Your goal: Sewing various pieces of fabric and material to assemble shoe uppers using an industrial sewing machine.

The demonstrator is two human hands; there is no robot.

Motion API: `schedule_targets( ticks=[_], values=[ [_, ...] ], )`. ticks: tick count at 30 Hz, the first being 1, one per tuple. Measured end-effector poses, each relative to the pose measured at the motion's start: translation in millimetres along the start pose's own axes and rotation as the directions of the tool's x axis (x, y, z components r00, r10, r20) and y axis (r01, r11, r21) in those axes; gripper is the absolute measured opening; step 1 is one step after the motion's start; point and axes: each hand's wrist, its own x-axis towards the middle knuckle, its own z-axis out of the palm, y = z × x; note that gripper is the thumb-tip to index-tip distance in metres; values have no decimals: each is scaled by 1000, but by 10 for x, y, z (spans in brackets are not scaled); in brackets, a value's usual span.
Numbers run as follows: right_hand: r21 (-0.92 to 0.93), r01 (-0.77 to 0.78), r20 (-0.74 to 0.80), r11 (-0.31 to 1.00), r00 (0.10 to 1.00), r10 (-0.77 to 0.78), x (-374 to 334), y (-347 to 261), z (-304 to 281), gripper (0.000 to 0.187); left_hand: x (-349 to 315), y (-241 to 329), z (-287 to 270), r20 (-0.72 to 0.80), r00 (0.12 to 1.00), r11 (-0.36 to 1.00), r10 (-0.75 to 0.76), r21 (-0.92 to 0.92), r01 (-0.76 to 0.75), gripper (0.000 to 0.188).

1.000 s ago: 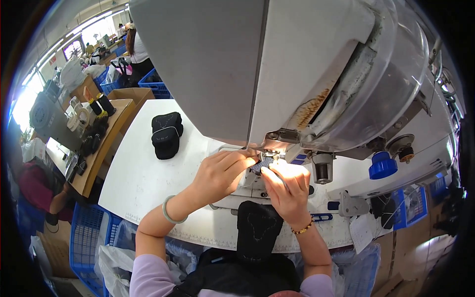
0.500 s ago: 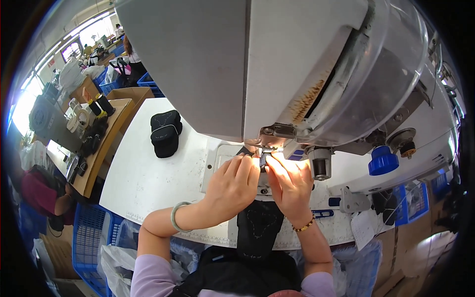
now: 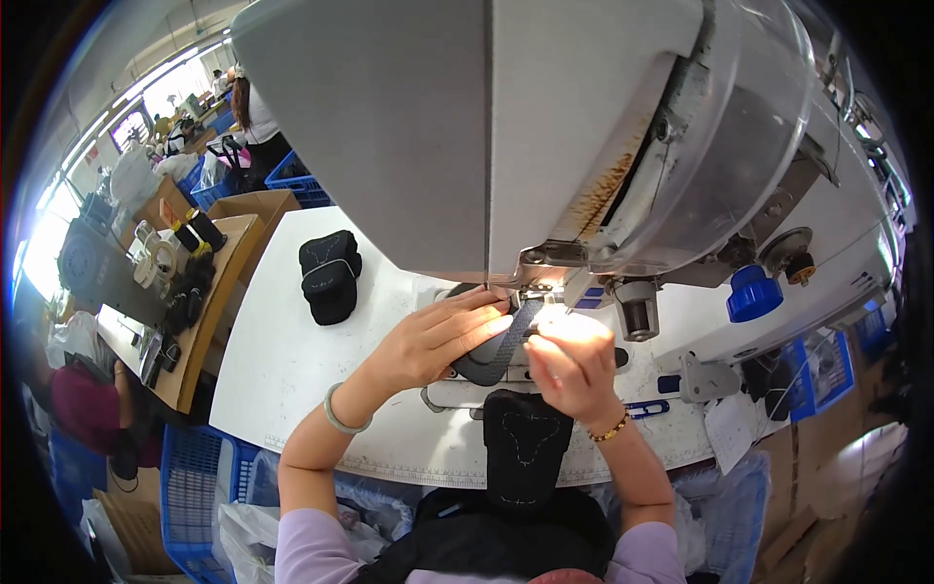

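Under the sewing machine's lit needle area [image 3: 541, 292] lies a dark padded piece [image 3: 479, 368] with a dark woven strap [image 3: 516, 341] running over it toward me. My left hand [image 3: 438, 336] rests on the piece with its fingers stretched out, their tips beside the strap near the needle. To the right of the strap is my right hand [image 3: 576, 365], its fingers curled in toward the thumb. Glare whitens its upper part, and what its fingertips hold, if anything, cannot be made out. A black padded piece with light stitching [image 3: 527, 443] lies at the table's front edge.
Another black stitched padded piece [image 3: 330, 277] sits on the white table [image 3: 258, 380] at the left. The machine head [image 3: 389, 136] overhangs the work. Blue thread snips [image 3: 646, 409] lie at the right. A blue crate [image 3: 209, 487] stands below left. Other people are in the background.
The dark piece with its strap now shows more fully, nearer me. My left hand has flattened onto it and shifted left. My right hand has curled and moved slightly right of the strap.
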Motion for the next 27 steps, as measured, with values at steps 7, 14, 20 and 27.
schedule_targets(
  ticks=[7, 14, 20, 27],
  values=[
    [143, 85, 107, 986, 989, -101, 4, -116, -56, 34, -9, 277, 90, 21, 996, 984, -82, 161, 77, 46],
    [224, 53, 102, 973, 992, -78, 3, 33, -167, 30, 170, 592, 223, -6, 977, 899, -215, 390, 200, 42],
    [185, 54, 134, 981, 988, -80, 1, 47, -150, 26, 61, 464, 325, -80, 983, 917, -167, 353, 185, 38],
    [131, -6, 163, 991, 986, -15, -9, 45, -116, 27, -9, 323, 411, -150, 978, 935, -143, 303, 183, 38]
  ],
)
